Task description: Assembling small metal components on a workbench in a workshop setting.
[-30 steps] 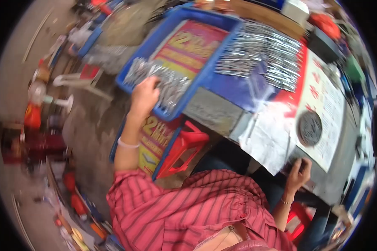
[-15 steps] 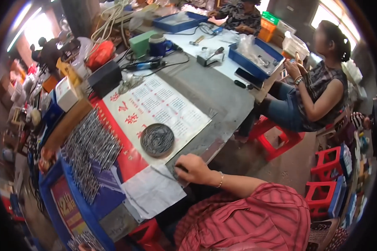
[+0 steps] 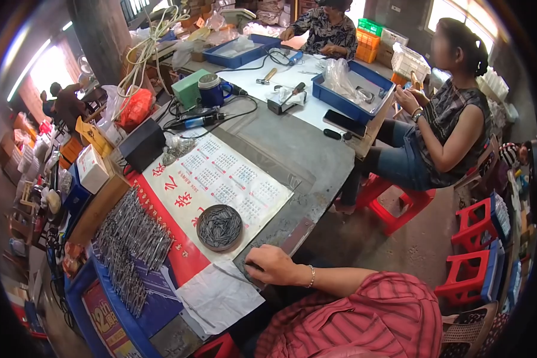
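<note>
My right hand [image 3: 272, 266] rests at the near edge of the grey table [image 3: 316, 155], fingers curled in under the palm. Whether they are clamped on some small piece or merely folded together I cannot tell, because the knuckles hide the tips. My left hand is out of view.

That is the main change: a second ago my left hand was down among silver pieces in the blue tray [image 3: 120, 316], and since then my view has swung up and to the right. My right hand has stayed by the table edge. Now the tray, low and to the left of my grip, is cut off by the lower rim, so I cannot judge how the handling there stands.

Just left of my grip lies a crumpled white sheet [image 3: 218, 298]; I cannot tell whether my fingers touch it. Just beyond, up and to the left, a round dish [image 3: 237, 240] of dark metal pieces [image 3: 219, 225] sits on a red and white calendar sheet [image 3: 250, 185]. Farther left, past the white sheet, silver metal pieces [image 3: 134, 232] lie in rows, partly over a purple sheet [image 3: 164, 304]. Well to the right of my grip, the view now takes in a co-worker [image 3: 453, 119] seated on a red stool [image 3: 394, 206].
</note>
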`<act>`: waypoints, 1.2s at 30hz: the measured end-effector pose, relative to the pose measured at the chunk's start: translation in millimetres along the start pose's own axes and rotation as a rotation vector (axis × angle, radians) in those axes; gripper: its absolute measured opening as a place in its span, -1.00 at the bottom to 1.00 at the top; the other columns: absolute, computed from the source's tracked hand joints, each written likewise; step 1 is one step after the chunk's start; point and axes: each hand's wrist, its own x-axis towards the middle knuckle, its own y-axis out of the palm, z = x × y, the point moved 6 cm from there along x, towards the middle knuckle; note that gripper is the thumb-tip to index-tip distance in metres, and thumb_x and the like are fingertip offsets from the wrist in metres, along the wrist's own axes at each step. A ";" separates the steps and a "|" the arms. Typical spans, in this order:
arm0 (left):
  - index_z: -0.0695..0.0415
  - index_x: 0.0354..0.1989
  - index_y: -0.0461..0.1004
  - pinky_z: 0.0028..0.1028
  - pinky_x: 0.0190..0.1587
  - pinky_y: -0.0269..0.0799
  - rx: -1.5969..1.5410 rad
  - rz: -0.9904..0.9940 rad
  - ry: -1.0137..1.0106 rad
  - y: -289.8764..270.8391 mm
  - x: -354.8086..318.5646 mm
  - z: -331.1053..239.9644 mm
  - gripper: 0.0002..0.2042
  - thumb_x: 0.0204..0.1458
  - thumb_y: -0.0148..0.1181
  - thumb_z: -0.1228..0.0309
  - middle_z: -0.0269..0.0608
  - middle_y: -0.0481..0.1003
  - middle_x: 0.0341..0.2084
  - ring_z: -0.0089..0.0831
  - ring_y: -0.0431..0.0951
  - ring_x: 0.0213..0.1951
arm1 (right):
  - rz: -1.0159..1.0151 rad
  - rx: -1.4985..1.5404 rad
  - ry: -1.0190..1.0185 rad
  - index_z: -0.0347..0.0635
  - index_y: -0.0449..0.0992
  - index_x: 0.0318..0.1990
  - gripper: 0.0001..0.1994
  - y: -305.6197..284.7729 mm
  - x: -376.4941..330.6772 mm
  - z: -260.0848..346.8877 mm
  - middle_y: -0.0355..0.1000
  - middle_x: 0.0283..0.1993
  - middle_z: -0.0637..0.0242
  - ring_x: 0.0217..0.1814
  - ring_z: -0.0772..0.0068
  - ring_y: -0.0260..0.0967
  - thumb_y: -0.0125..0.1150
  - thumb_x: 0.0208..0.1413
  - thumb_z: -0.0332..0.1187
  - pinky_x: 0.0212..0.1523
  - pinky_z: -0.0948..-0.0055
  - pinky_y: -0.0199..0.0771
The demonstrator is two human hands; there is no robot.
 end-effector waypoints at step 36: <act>0.17 0.14 0.17 -0.48 -0.37 0.37 -1.220 0.696 -0.282 121.2 -115.2 -141.1 -0.65 0.18 -0.03 0.47 -0.25 0.42 -0.37 -0.48 0.37 -0.46 | 0.031 -0.003 -0.029 -0.18 0.35 -0.38 -0.86 0.2 -1.4 2.6 0.29 -0.46 0.19 -0.43 0.11 0.29 0.14 -0.01 -0.34 -0.36 0.27 0.29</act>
